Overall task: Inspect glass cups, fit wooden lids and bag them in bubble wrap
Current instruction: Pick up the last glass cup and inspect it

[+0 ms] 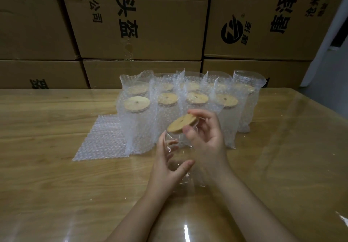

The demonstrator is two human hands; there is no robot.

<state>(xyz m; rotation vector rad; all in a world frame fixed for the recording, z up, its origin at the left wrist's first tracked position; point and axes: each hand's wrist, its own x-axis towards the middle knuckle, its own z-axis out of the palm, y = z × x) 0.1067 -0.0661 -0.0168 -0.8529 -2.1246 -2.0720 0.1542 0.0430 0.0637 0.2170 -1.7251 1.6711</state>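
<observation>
A clear glass cup (pixel 178 155) stands upright on the table in front of me. My left hand (pixel 166 163) grips its side, thumb across the front. My right hand (pixel 204 140) pinches a round wooden lid (pixel 183 123) with a small centre hole and holds it tilted at the cup's rim. Behind them stand several lidded cups in bubble wrap bags (pixel 188 106), in two rows. A flat stack of bubble wrap bags (pixel 102 138) lies to the left of the cup.
The wooden table (pixel 56 176) carries a glossy clear cover. Stacked cardboard boxes (pixel 143 19) with black print form a wall behind the table. The table's right edge (pixel 323 110) runs diagonally at the right.
</observation>
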